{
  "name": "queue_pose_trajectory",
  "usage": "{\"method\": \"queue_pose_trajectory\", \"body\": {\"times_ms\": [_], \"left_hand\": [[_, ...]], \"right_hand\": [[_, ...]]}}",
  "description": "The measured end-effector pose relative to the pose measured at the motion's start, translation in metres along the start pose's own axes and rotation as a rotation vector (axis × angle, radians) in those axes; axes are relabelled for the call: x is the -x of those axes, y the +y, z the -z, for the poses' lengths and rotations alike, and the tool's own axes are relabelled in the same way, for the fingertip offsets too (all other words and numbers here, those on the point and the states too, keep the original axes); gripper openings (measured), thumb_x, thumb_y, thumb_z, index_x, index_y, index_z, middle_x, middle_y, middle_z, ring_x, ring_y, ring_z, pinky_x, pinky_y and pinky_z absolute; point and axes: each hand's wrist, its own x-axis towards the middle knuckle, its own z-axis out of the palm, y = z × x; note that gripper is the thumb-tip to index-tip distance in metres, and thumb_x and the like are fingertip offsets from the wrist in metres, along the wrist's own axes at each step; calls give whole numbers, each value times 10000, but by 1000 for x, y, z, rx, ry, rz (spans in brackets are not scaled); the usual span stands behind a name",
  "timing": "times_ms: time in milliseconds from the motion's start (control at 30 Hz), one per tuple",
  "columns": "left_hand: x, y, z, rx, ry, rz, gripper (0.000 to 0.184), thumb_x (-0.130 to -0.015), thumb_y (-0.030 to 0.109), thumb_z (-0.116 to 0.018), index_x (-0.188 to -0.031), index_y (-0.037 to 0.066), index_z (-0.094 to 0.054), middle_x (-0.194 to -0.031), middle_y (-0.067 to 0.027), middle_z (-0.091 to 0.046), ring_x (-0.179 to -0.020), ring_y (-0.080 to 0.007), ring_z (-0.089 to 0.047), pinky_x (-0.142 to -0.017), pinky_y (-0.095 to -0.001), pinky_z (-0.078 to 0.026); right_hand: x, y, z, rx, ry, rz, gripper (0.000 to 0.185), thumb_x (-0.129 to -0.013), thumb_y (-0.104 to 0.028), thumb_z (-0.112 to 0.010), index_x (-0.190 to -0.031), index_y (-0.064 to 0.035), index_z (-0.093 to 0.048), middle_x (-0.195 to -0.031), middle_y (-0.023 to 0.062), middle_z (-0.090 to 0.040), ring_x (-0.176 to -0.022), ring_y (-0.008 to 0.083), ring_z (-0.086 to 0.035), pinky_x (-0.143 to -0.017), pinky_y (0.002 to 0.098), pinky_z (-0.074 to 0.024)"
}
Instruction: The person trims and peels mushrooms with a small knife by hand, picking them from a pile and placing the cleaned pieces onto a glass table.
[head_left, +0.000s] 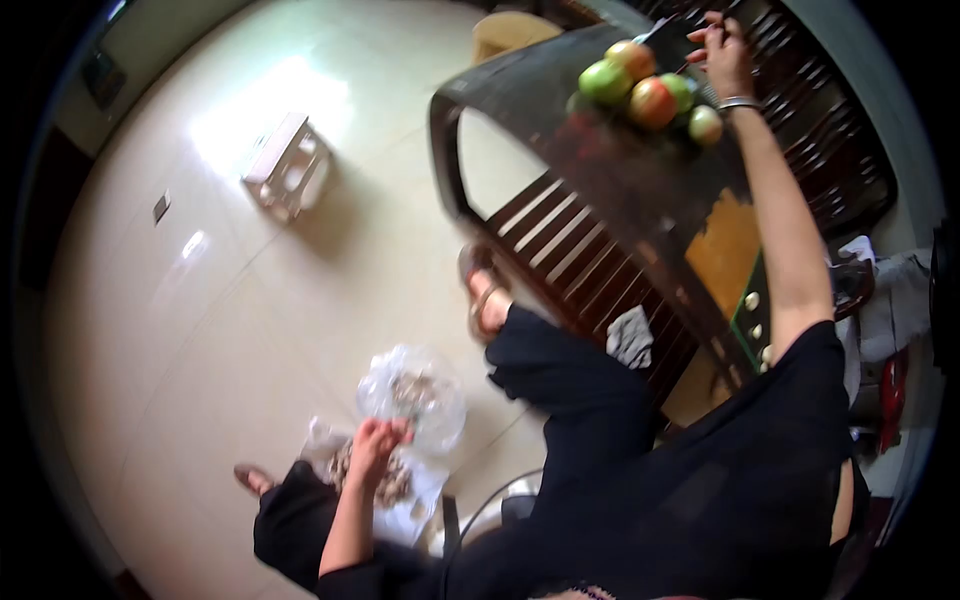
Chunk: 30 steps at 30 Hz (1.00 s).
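My left hand (374, 445) is at the lower left, fingers curled together; what they hold, if anything, is too small to tell. Below it, brownish pieces (393, 482) lie on white plastic on the floor, and a clear plastic bag (436, 420) with similar pieces is just beyond. At the upper right, over the dark table (600, 175), my right hand (722, 55) has its fingers spread, with nothing visibly held. Beside it sit several red and green round fruits or vegetables, among them a green one (605, 82) and a red one (653, 103).
A small stool-like object (289, 168) stands on the shiny floor (190, 330). Slats form a lower shelf (575, 245) under the table, with a grey cloth (630, 337) on it. A tan rounded seat (512, 34) is behind the table, and a dark carved bench (825, 110) is at right.
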Motion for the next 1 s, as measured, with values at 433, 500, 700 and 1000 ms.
{"method": "queue_pose_trajectory", "body": {"times_ms": [433, 500, 700, 1000], "left_hand": [[79, 53, -29, 320, -110, -123, 71, -845, 75, -528, -857, 8, -510, -1078, -226, -533, -992, -311, -549, -883, -372, -456], [86, 48, -25, 335, -111, -142, 71, -837, 73, -538, -856, 9, -514, -1077, -220, -534, -984, -315, -552, -880, -368, -460], [99, 46, -22, 379, -35, -143, 73, -809, 53, -573, -838, 10, -521, -1099, -209, -522, -907, -263, -589, -825, -330, -486], [100, 50, -21, 235, 27, -207, 105, -772, -8, -596, -850, -18, -525, -1135, -209, -492, -916, -226, -584, -861, -326, -450]], "right_hand": [[396, -299, -34, -829, -1106, -167, 326, -924, -302, -364, -981, -20, -517, -603, 32, -418, -555, 103, -403, -506, 226, -339], [411, -313, -38, -818, -1100, -140, 287, -912, -275, -400, -973, -19, -514, -671, 86, -476, -599, 198, -460, -521, 267, -375], [436, -323, -49, -803, -982, 14, 160, -861, -161, -503, -951, -29, -517, -737, 165, -568, -658, 323, -579, -544, 331, -444], [444, -325, -49, -731, -1077, 189, 152, -842, -111, -515, -954, -10, -534, -790, 157, -577, -688, 303, -588, -575, 325, -460]]}}
